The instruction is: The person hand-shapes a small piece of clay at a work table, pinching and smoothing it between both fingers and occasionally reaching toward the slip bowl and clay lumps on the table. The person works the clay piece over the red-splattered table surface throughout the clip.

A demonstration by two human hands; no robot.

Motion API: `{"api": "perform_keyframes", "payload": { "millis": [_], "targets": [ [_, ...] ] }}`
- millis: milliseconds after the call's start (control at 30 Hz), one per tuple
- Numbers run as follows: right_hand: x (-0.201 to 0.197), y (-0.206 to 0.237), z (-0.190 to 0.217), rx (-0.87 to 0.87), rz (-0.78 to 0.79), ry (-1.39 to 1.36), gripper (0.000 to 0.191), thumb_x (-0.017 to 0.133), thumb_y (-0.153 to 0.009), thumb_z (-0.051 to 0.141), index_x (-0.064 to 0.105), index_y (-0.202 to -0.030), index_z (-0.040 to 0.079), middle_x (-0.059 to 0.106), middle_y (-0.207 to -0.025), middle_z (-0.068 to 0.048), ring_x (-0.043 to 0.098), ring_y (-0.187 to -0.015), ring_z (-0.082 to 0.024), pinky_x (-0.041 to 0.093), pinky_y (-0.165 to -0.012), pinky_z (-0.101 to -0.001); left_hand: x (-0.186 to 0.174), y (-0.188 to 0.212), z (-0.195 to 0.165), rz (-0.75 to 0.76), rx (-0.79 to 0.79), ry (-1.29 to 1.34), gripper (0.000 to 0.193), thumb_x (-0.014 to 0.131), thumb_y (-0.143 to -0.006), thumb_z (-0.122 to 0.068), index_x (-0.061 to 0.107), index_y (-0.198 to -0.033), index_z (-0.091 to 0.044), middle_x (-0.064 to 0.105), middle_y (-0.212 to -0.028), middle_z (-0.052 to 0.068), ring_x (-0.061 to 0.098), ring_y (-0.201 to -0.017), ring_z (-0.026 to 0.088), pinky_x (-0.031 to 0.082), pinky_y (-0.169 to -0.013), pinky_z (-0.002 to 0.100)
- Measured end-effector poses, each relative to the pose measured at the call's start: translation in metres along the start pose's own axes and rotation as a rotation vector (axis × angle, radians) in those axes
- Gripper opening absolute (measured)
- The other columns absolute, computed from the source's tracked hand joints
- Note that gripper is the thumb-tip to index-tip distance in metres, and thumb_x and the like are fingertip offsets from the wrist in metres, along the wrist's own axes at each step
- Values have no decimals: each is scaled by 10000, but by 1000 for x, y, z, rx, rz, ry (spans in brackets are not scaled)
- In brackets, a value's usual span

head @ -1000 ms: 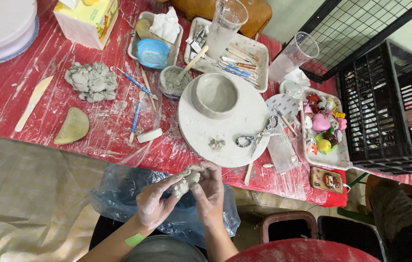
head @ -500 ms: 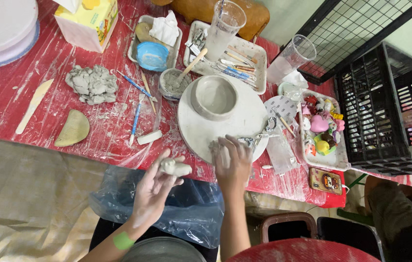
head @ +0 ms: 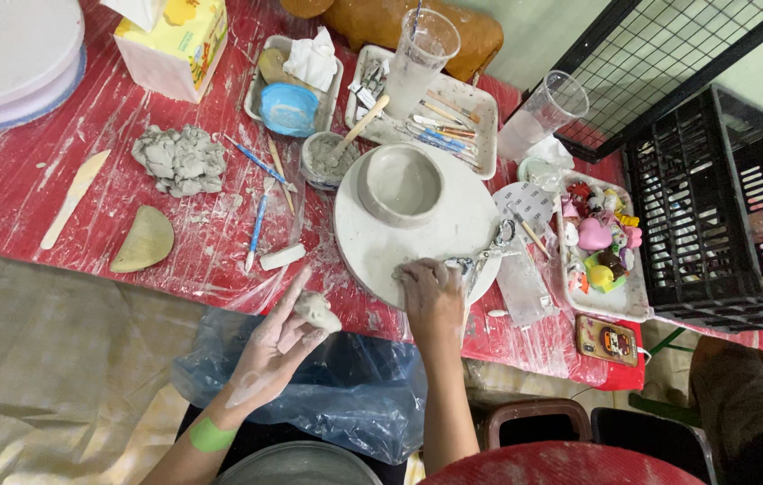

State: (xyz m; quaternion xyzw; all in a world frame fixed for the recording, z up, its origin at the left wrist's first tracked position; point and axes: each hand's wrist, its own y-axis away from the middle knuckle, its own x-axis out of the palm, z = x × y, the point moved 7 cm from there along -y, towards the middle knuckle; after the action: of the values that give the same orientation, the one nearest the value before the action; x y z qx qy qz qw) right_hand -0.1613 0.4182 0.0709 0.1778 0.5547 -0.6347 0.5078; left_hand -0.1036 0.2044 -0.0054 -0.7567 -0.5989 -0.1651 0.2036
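My left hand (head: 276, 343), smeared with grey clay, holds a small lump of clay (head: 317, 311) at the table's front edge. My right hand (head: 431, 298) rests palm down on the near rim of a round white turntable (head: 453, 224), fingers on bits of clay there, beside a metal tool (head: 487, 256). A grey clay bowl (head: 399, 183) stands on the turntable's far side. What the right hand's fingers pinch is hidden.
A pile of raw clay (head: 180, 159), sculpting tools, a small cup of slip (head: 323, 161) and trays of tools sit on the red plastic-covered table (head: 22, 180). A tray of small colourful figures (head: 599, 244) and a black crate (head: 714, 216) are right. A blue plastic bag (head: 355, 377) lies on my lap.
My hands separated. The right hand left the clay lump and reached forward onto the turntable's near rim. The left hand kept the lump and stayed near the table edge.
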Motion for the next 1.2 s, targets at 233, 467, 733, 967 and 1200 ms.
{"api": "perform_keyframes", "payload": {
  "millis": [233,467,733,967,1200],
  "targets": [
    [-1,-8,-8,99,157,-62,188,769,-852,203,762,-1019,117,733,-1012,-60,646,-928,-307,514,-838,-433,-3,-5,-8,22,-120,-18,815,623,-933,-3,183,-1612,-98,641,-1377,103,616,-1175,166,460,-1058,297],
    [11,-5,-15,132,41,-116,110,789,-835,184,778,-939,149,737,-936,-54,678,-878,-279,540,-787,-401,-15,2,12,-56,-320,-156,524,552,-1041,-201,553,-1528,-10,724,-1200,129,583,-1008,163,477,-840,281],
    [5,15,-13,158,-59,-11,195,725,-884,107,754,-1074,70,712,-1030,-123,667,-914,-335,544,-783,-437,-23,0,19,-88,-183,-30,547,599,-974,-48,466,-1496,46,675,-1280,95,667,-1134,160,532,-963,289],
    [9,32,-34,207,-75,49,102,697,-948,76,714,-1040,37,715,-1027,-114,662,-948,-325,536,-834,-429,-25,9,17,-138,-133,-64,632,635,-930,43,446,-1532,46,644,-1332,145,631,-1166,173,495,-1046,297],
    [1,36,-62,413,-169,-481,164,633,-995,10,699,-1144,33,760,-1052,-70,687,-934,-87,559,-837,-256,-20,3,19,-162,-110,-14,611,629,-908,70,450,-1492,64,580,-1444,126,607,-1235,186,488,-1072,318]
  ]
}}
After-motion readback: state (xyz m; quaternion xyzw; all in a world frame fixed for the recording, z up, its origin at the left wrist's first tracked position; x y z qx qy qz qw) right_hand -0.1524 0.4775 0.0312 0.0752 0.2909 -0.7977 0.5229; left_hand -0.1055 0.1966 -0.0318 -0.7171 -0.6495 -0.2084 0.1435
